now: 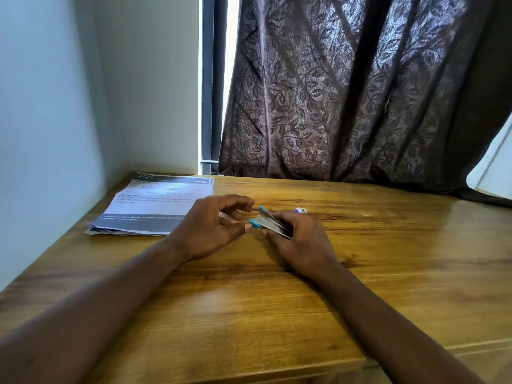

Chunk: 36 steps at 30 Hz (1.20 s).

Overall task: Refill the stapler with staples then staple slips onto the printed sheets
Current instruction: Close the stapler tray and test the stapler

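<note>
A small metal stapler [270, 221] with blue plastic tips is held in my right hand [299, 239], just above the wooden table [388, 259]. Its top arm is swung up, so the stapler stands open. My left hand [213, 225] is close to the stapler's blue front end, fingers curled and apart, thumb tip near the lower blue tip. Whether a staple strip is pinched in those fingers I cannot tell. A stack of printed sheets [155, 206] lies at the table's far left. A small colourful box [300, 210], probably of staples, sits just behind my right hand.
A white wall [55, 120] borders the table on the left. A dark leaf-patterned curtain [346, 92] hangs along the back edge. Bare tabletop stretches in front of my arms and to the right.
</note>
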Tool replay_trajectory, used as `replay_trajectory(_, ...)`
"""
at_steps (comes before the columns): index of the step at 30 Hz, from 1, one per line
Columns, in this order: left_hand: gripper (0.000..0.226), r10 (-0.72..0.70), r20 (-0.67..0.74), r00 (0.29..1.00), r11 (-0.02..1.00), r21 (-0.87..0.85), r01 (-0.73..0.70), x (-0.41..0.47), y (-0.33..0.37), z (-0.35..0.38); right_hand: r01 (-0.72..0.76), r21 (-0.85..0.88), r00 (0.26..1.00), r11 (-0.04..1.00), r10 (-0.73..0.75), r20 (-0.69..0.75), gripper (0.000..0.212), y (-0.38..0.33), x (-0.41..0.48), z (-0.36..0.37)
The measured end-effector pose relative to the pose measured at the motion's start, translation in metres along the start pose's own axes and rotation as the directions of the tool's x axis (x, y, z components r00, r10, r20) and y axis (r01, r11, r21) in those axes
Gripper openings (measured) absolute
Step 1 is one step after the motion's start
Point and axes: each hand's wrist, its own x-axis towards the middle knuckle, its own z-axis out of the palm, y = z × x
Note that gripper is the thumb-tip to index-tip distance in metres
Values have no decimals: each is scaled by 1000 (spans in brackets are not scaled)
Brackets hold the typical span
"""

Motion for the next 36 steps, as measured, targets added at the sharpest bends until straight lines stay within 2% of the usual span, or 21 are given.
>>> replay_trajectory(2,40,7,-58,998,994,110,-1,1,-3,-5,-64,-107,997,992,60,-41,27,3,1,-4)
replay_trajectory(5,32,-15,-134,991,972,228,46,2,-12,-16,-182,-313,983,932,167,-74,34,9,2,-7)
replay_trajectory(9,31,-62,-185,981,932,341,123,-3,-15,-27,-284,-365,959,886,271,-89,42,14,4,-4)
replay_trajectory(12,32,-104,-148,983,896,415,158,-10,-14,-39,-342,-394,936,853,345,-66,46,13,4,-4)
replay_trajectory(15,45,-206,-85,975,856,467,221,-20,-16,-62,-349,-441,929,827,366,-48,52,8,1,-5)
replay_trajectory(18,60,-259,-101,961,809,520,273,-32,-23,-87,-342,-508,930,791,362,-63,60,2,-1,-7)
replay_trajectory(20,61,-281,-127,951,775,555,303,-41,-29,-99,-276,-531,960,801,257,-110,58,-5,-1,-6)
replay_trajectory(23,67,-347,-172,922,692,616,376,-53,-42,-106,-95,-510,988,855,17,-157,45,-20,3,2)
replay_trajectory(25,80,-407,-174,897,658,625,420,-55,-49,-106,-45,-390,991,920,-8,-132,34,-35,14,16)
replay_trajectory(27,86,-435,-169,885,640,633,435,-54,-56,-106,-65,-199,994,978,46,-96,25,-50,29,34)
replay_trajectory(29,86,-444,-167,881,634,636,440,-54,-62,-107,-132,-84,990,988,126,-71,22,-64,51,55)
replay_trajectory(31,86,-469,-160,869,634,624,457,-54,-68,-106,-239,-48,971,970,239,-9,25,-70,77,79)
replay_trajectory(36,89,-532,-113,839,611,636,472,-52,-75,-102,-419,-108,899,901,429,87,56,-78,129,123)
